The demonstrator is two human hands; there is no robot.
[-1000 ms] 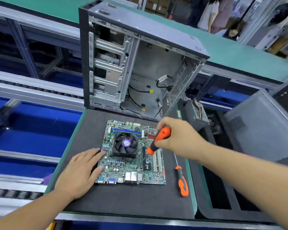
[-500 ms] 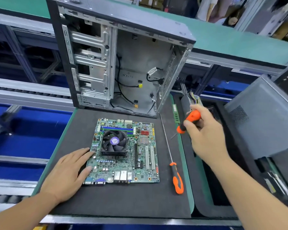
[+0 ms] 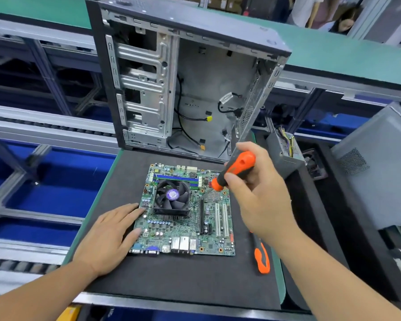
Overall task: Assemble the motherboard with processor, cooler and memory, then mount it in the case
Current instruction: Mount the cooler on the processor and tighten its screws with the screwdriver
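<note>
A green motherboard (image 3: 185,237) lies flat on the black mat (image 3: 171,279). A black fan cooler (image 3: 171,198) sits on it, with blue memory slots behind the cooler. My left hand (image 3: 109,235) rests flat on the mat, fingertips touching the board's left edge. My right hand (image 3: 259,193) grips an orange-handled screwdriver (image 3: 234,170), its thin shaft angled down toward the board just right of the cooler. Behind the mat the open grey computer case (image 3: 195,84) stands upright with loose cables inside.
A second orange screwdriver (image 3: 262,258) lies on the mat right of the board, partly under my right forearm. A power supply with coloured wires (image 3: 285,149) and a grey side panel (image 3: 375,172) stand at the right. Blue conveyor rails run along the left.
My right hand swung out to the right with the screwdriver, then came back over the board beside the cooler. My left hand stayed against the board's left edge.
</note>
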